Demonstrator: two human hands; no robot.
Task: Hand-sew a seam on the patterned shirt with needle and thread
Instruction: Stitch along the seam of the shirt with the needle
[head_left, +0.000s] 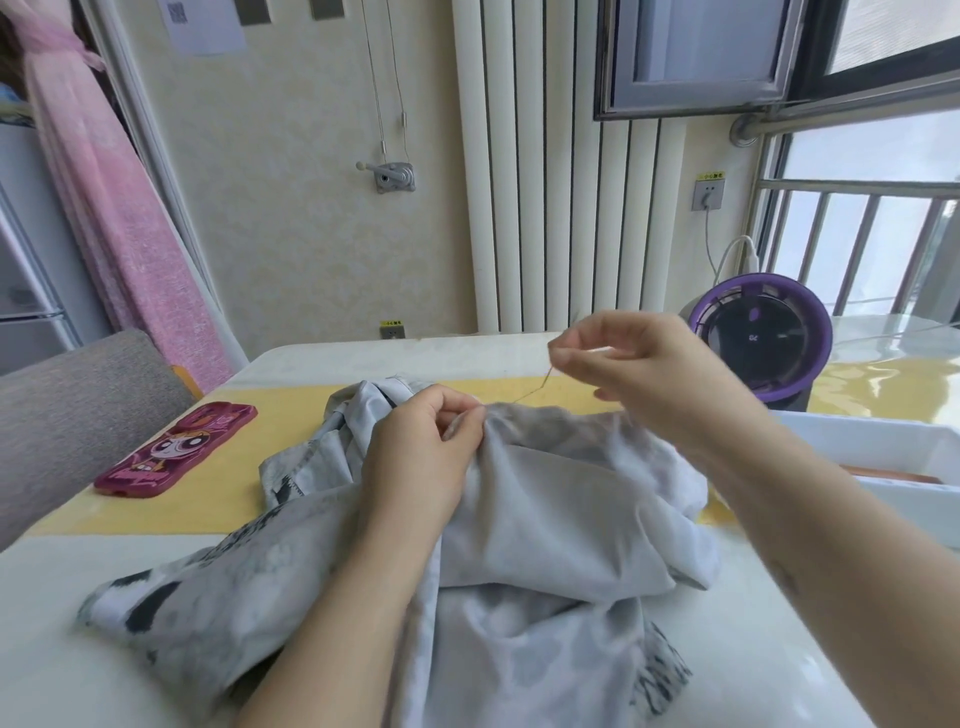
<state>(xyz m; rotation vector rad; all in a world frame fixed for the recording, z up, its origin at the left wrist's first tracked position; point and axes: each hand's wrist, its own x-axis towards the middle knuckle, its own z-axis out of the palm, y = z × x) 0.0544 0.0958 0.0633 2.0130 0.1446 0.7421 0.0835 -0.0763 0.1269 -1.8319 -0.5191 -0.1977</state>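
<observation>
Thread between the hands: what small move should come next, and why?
Probably draw the right hand up and away a little to snug the stitch. The thread runs from its pinch down to the fold of the shirt that the left hand pinches, so the fabric is braced.

We are in a home, at a white desk (52, 649) beside a railed window (857, 244). We see a tall radiator (519, 182) on the wallpapered wall (285, 249), a pink curtain (104, 208), a grey upholstered chair (78, 415) at the desk's left edge and a purple fan (761, 343) near its far right corner.
</observation>
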